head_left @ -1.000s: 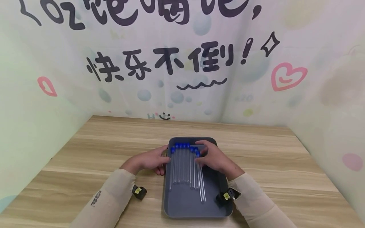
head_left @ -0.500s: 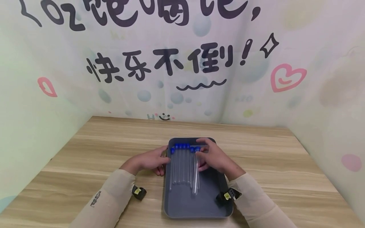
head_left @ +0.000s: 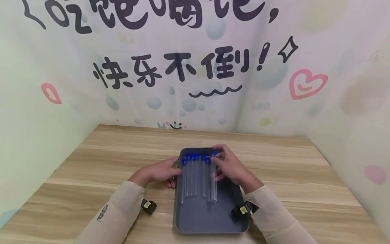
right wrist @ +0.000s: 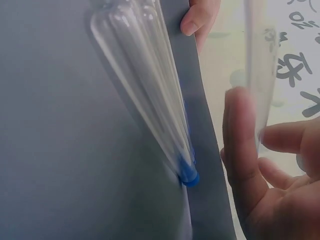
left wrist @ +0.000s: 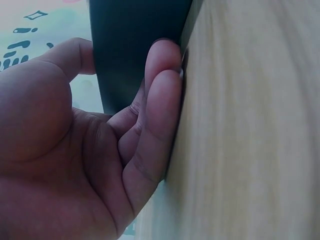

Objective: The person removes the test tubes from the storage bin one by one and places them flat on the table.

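Observation:
A dark grey tray [head_left: 210, 218] holds several clear test tubes [head_left: 191, 179] with blue caps, lying side by side with the caps at the far end. My left hand [head_left: 161, 170] grips the tray's left wall, thumb over the rim. In the left wrist view its other fingers [left wrist: 162, 105] lie against the outside, close to the table. My right hand [head_left: 230, 166] pinches a test tube [head_left: 214, 183] just below its cap, between thumb and fingers. The right wrist view shows this tube [right wrist: 260, 60] raised apart from the others; whether a second is with it I cannot tell.
The tray stands on a wood-grain table [head_left: 122, 152]. Behind it hangs a white printed cloth [head_left: 170, 101] with dark lettering, and pale walls close off both sides. A black wrist camera [head_left: 240, 210] overhangs the tray's right edge.
The slanted tubes at the right of the row now lie straighter. The right hand has shifted slightly right and away, with the pinched tube now at the row's right end. The left hand is still.

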Tool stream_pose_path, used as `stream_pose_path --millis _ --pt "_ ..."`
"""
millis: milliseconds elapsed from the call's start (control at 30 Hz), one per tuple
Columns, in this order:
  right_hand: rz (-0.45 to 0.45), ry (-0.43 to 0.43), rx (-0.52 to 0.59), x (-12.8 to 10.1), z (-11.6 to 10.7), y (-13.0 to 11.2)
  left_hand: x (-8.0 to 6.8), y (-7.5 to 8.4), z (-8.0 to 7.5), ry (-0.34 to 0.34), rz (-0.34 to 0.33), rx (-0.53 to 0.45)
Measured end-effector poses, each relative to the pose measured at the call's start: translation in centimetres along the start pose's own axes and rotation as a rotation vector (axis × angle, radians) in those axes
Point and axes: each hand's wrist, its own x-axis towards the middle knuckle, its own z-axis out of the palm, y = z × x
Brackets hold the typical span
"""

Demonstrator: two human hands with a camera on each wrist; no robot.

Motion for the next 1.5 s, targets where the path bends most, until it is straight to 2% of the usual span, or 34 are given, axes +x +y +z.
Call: stream_pose_path --millis 267,633,1067,1500 --pt "-0.014 -0.010 0.023 -0.1 -0.5 -0.3 0.0 0.1 0.0 -0.005 -0.003 -0.011" --pt "-0.024 0.042 0.041 -0.4 -1.5 -1.3 0.0 0.2 0.0 0.002 -0.024 -0.011" --pt "-0.059 0.011 0.051 -0.9 -2.2 -2.2 0.2 0.0 0.2 0.012 -0.033 -0.010" --pt "-0.096 0.011 0.076 -1.3 -3.7 -2.8 0.0 0.0 0.1 -0.002 0.005 -0.025"
